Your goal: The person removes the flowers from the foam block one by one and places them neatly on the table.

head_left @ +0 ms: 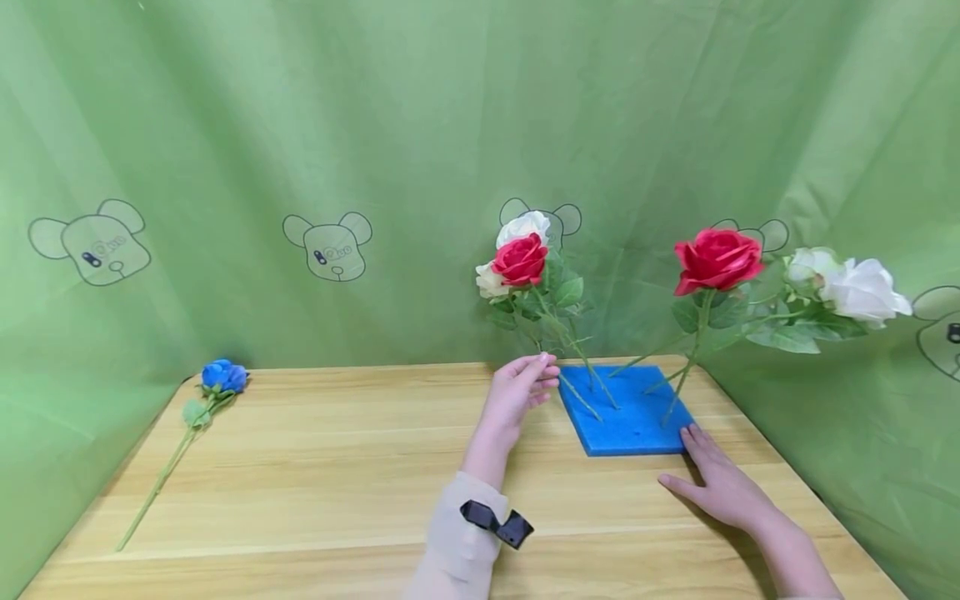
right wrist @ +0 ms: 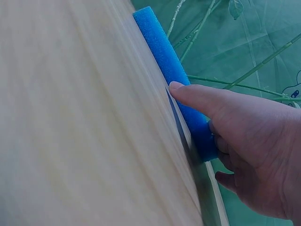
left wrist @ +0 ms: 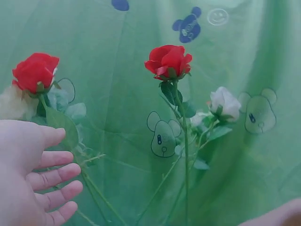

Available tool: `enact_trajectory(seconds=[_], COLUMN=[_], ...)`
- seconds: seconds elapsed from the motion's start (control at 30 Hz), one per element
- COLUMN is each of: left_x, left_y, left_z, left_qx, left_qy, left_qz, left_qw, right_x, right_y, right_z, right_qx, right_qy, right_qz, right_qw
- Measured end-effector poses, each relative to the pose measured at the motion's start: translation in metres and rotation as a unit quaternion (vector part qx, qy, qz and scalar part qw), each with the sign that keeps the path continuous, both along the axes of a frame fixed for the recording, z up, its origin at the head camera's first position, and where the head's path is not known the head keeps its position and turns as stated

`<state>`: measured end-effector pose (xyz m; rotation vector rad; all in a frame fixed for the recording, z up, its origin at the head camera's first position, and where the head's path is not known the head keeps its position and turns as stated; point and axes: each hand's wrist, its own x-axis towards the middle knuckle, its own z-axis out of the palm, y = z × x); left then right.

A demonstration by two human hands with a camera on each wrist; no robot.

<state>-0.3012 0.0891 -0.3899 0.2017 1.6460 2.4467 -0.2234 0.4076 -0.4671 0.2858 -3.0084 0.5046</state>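
A flat blue foam board (head_left: 626,429) lies on the table, with several flower stems stuck into it. On its left side, a red rose (head_left: 520,259) and white roses (head_left: 523,227) stand close together. At its right, a second red rose (head_left: 717,261) stands nearly upright, while white roses (head_left: 866,292) lean outward. My left hand (head_left: 517,392) is beside the left stems; in the left wrist view its fingers (left wrist: 54,176) are spread loosely and hold nothing. My right hand (head_left: 723,483) touches the board's front right corner with extended fingers, its thumb (right wrist: 188,92) along the front edge in the right wrist view.
A blue rose (head_left: 223,377) with a long stem lies at the left of the wooden table (head_left: 337,483). Behind and at both sides hangs a green curtain (head_left: 420,125) printed with bear heads. A black strap device (head_left: 497,523) sits on the left sleeve.
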Motion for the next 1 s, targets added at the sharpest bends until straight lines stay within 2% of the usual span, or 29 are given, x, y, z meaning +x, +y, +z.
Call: enact_trajectory(seconds=[0.2,0.43,0.6,0.77,1.0], left_x=[0.002,0.006,0.011,0.015,0.011], left_y=[0.025,0.048,0.065,0.079,0.085], left_z=[-0.013,-0.038,-0.049,-0.057,-0.072], left_qx=[0.050,0.068,0.080,0.079,0.079], left_qy=[-0.044,-0.077,-0.097,-0.099,-0.109], left_qz=[0.020,0.045,0.038,0.018,0.030], left_qw=[0.9976,0.9937,0.9914,0.9918,0.9905], right_x=[0.001,0.001,0.000,0.001,0.000], right_y=[0.002,0.000,0.002,0.003,0.000], right_z=[0.000,0.000,0.001,-0.001,-0.001], right_qx=[-0.003,-0.009,-0.008,-0.007,-0.006], right_qy=[0.000,-0.012,-0.010,-0.009,-0.008], right_qz=[0.000,-0.003,-0.003,-0.005,-0.007], right_qw=[1.0000,0.9999,0.9999,0.9999,0.9999])
